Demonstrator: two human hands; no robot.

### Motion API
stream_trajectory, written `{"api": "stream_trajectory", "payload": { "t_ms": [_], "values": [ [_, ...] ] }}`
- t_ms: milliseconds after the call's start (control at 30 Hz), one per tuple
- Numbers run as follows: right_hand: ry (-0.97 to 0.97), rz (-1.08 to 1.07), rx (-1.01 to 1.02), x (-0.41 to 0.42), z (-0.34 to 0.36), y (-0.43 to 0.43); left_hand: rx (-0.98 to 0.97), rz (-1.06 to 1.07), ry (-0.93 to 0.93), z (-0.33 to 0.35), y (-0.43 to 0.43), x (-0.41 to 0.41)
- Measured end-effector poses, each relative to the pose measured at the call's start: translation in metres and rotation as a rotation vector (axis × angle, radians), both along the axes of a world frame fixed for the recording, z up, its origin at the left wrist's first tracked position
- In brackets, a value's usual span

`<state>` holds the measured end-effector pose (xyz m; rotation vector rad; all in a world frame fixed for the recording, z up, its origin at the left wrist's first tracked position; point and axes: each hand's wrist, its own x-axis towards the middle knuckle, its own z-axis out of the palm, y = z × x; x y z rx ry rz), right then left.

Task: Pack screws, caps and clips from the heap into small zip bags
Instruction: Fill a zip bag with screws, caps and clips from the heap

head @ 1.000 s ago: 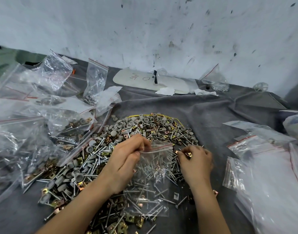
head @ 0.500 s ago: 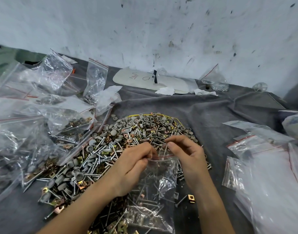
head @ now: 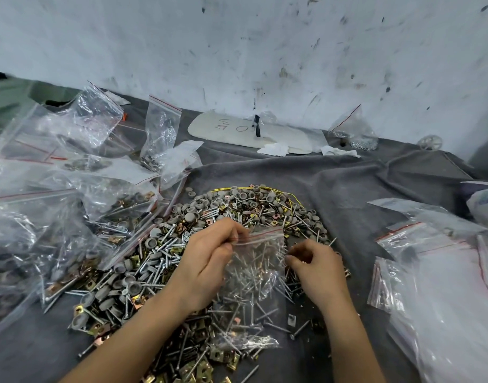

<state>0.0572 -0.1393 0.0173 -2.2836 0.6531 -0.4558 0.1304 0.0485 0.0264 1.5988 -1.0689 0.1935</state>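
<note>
Above the heap [head: 154,261], left hand [head: 209,258] pinches zip bag [head: 258,258]; right hand [head: 317,269] seemingly curled.

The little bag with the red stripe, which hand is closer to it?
Left. The left hand pinches the top of the bag; the right hand is just beside its right edge.

Filled bags [head: 43,222] are crowding the left side and slack bags [head: 444,272] are piling along the right; the heap [head: 237,211] is filling the middle (a zip bag [head: 259,261], pinched by the left hand [head: 209,252], is hanging over it); bare grey cloth [head: 348,183] is lying open beyond it, toward the wall [head: 237,51].
</note>
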Motion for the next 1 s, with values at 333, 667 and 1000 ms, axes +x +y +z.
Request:
{"api": "stream_trajectory", "payload": {
  "t_ms": [333, 667, 1000],
  "values": [
    [-0.616, 0.189, 0.643, -0.003, 0.021, 0.014, 0.198, -0.132, -0.095, 0.0, -0.004, -0.015],
    [-0.195, 0.01, 0.033, -0.002, 0.009, 0.001, 0.037, -0.049, -0.052, 0.0, -0.002, -0.009],
    [0.369, -0.004, -0.257, -0.001, 0.002, 0.003, -0.012, -0.022, -0.027, -0.002, -0.002, -0.005]
  ]
}}
